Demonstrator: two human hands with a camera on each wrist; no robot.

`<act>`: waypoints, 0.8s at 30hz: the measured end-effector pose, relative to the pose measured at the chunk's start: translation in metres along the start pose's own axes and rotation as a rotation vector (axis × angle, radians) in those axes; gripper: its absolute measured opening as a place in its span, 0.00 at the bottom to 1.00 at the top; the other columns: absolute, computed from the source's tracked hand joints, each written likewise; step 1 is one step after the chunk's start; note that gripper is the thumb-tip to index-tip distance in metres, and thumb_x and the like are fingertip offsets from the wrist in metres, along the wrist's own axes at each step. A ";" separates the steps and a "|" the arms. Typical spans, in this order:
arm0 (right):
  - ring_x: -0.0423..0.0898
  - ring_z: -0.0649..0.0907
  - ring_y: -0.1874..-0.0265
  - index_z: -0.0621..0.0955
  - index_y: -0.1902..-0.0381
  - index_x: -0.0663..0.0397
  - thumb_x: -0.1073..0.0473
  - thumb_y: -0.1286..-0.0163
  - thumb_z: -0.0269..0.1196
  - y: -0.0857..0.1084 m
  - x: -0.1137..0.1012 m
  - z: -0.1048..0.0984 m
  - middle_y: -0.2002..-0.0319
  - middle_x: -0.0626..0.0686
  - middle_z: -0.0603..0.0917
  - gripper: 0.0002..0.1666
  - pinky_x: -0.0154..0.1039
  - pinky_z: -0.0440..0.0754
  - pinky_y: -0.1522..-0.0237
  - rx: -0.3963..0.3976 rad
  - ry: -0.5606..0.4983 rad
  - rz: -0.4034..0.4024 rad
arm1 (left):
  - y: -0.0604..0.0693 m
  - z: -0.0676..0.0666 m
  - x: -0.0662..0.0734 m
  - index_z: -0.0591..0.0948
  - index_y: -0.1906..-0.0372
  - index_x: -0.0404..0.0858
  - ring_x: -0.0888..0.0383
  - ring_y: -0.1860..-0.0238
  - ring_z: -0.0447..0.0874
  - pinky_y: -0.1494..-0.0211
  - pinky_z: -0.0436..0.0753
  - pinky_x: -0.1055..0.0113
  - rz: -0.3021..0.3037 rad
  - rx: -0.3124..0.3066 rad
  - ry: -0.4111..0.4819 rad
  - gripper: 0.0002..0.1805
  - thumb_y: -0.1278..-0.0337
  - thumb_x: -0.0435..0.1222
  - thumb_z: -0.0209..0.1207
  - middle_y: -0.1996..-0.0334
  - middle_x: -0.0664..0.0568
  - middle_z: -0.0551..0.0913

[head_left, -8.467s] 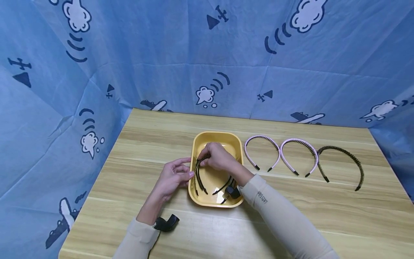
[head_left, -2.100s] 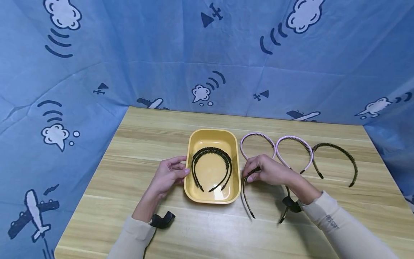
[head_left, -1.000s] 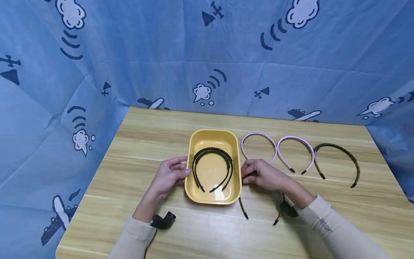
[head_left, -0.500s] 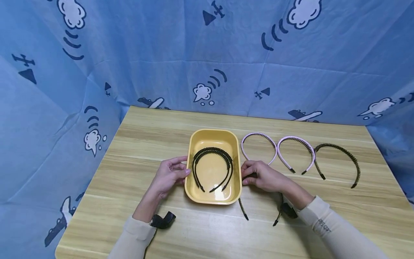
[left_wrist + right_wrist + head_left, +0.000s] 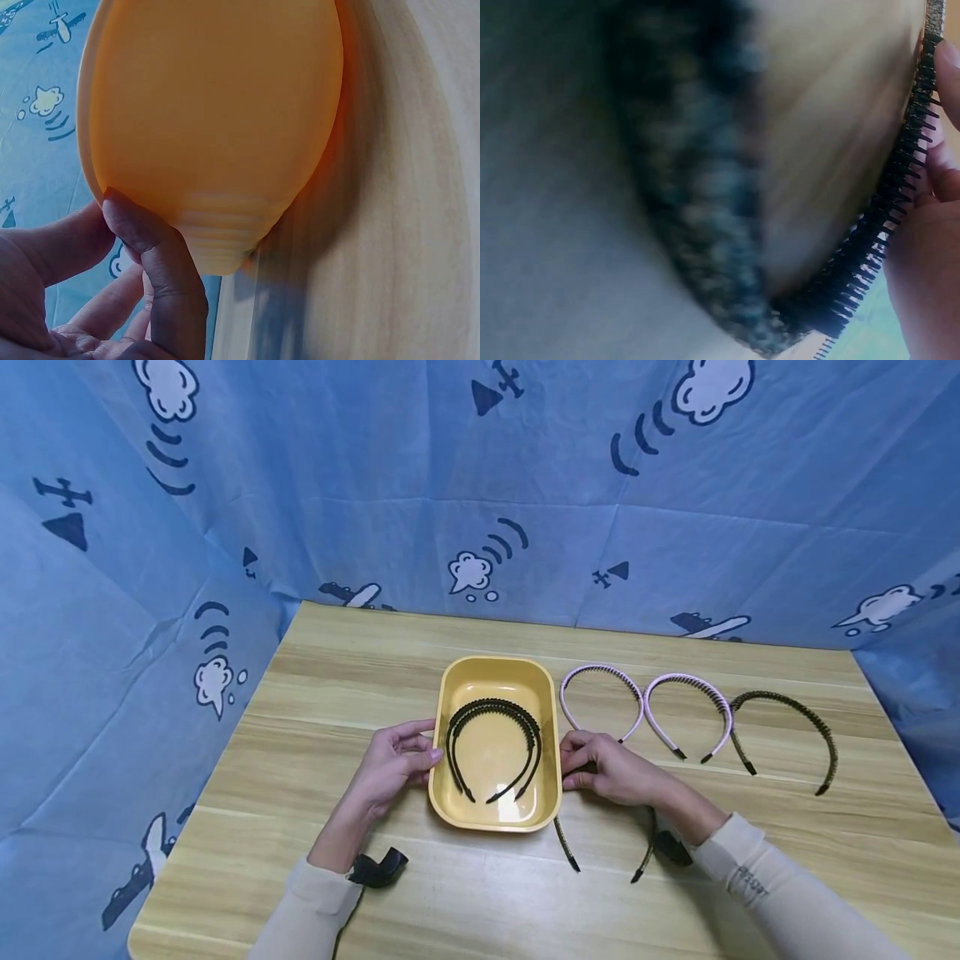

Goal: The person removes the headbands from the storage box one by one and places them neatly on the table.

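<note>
A blue printed cloth (image 5: 375, 460) hangs beyond the wooden table (image 5: 337, 668). Near the table's middle sits the yellow tray (image 5: 491, 760). Relaxed fingers of the left hand (image 5: 390, 768) touch its left side; the right hand (image 5: 611, 768), just right, pinches a dark patterned headband (image 5: 892, 191), ends nearest. Inside the tray lie two black headbands (image 5: 493, 702); farther right, two pink headbands (image 5: 686, 677) and a dark gold one (image 5: 806, 713).

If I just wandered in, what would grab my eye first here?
Probably the yellow plastic tub near the middle of the wooden table, with two black toothed headbands lying inside it. To its right, two pale pink headbands lie side by side, and behind everything hangs a blue cloth printed with clouds and planes.
</note>
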State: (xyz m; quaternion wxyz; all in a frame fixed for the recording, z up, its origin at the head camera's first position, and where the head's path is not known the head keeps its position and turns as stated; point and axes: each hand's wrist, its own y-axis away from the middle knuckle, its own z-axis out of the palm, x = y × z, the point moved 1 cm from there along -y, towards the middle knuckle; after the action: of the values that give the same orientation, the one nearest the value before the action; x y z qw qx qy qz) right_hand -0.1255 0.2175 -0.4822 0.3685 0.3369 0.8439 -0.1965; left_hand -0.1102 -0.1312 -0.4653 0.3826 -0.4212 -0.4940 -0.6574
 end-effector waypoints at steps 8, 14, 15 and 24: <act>0.40 0.80 0.57 0.94 0.60 0.50 0.66 0.38 0.75 0.000 0.002 0.002 0.60 0.49 0.83 0.09 0.30 0.80 0.51 0.017 -0.003 -0.020 | 0.000 -0.001 0.000 0.71 0.27 0.26 0.64 0.72 0.84 0.68 0.90 0.72 0.009 -0.003 0.006 0.33 0.39 0.19 0.63 0.65 0.51 0.85; 0.40 0.80 0.58 0.94 0.59 0.50 0.65 0.37 0.75 0.001 0.003 0.001 0.60 0.49 0.83 0.09 0.30 0.80 0.51 0.011 -0.006 -0.023 | 0.000 -0.001 -0.001 0.71 0.27 0.25 0.64 0.71 0.85 0.67 0.90 0.72 0.007 -0.009 0.007 0.33 0.38 0.19 0.63 0.65 0.52 0.84; 0.41 0.80 0.58 0.94 0.59 0.50 0.64 0.37 0.75 0.001 0.003 0.001 0.60 0.49 0.83 0.09 0.30 0.80 0.51 0.009 -0.007 -0.023 | 0.000 -0.001 -0.001 0.71 0.27 0.26 0.64 0.71 0.85 0.67 0.90 0.72 0.007 -0.007 0.007 0.33 0.38 0.19 0.63 0.65 0.52 0.85; 0.39 0.82 0.52 0.92 0.56 0.49 0.63 0.36 0.75 -0.001 0.005 0.001 0.55 0.48 0.86 0.11 0.29 0.81 0.43 -0.014 -0.054 0.005 | -0.001 0.000 -0.001 0.72 0.28 0.26 0.63 0.70 0.86 0.66 0.91 0.71 0.009 -0.001 0.007 0.33 0.39 0.19 0.63 0.65 0.50 0.85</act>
State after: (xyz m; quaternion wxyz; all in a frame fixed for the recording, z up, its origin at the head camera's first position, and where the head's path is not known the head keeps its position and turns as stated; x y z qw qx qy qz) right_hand -0.1282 0.2188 -0.4861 0.3938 0.3312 0.8341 -0.1986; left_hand -0.1105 -0.1312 -0.4666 0.3870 -0.4212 -0.4906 -0.6574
